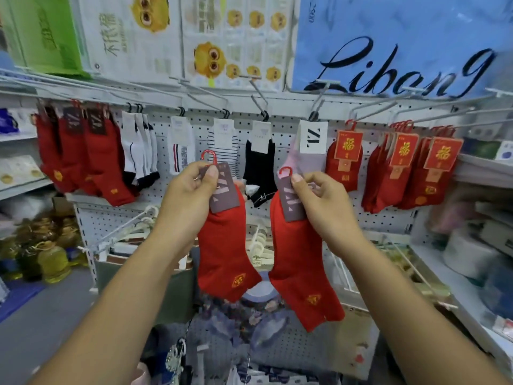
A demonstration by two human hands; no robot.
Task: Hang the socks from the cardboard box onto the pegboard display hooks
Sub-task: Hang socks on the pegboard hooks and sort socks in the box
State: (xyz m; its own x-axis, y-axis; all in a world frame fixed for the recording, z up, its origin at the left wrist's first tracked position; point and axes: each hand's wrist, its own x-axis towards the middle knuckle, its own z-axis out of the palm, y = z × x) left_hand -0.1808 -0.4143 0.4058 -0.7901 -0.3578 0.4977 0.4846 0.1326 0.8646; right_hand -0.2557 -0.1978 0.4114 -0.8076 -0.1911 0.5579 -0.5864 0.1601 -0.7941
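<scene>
My left hand (191, 190) pinches the brown card tag of a red sock pair (224, 251) that has a small red hanger hook on top. My right hand (319, 195) pinches the tag of a second red sock pair (302, 273), also with a red hook. Both pairs hang in front of the white pegboard (194, 126), below its row of metal display hooks (263, 107). Red socks (83, 151) hang on hooks at the left, and more red socks with red labels (399, 168) at the right. The cardboard box is not in view.
White, striped, black and pink socks (261, 162) hang along the middle hooks. Posters and a blue banner (388, 51) cover the wall above. Shelves with goods stand at left (19, 168) and right (477, 245). Lower wire hooks (122, 226) stick out below.
</scene>
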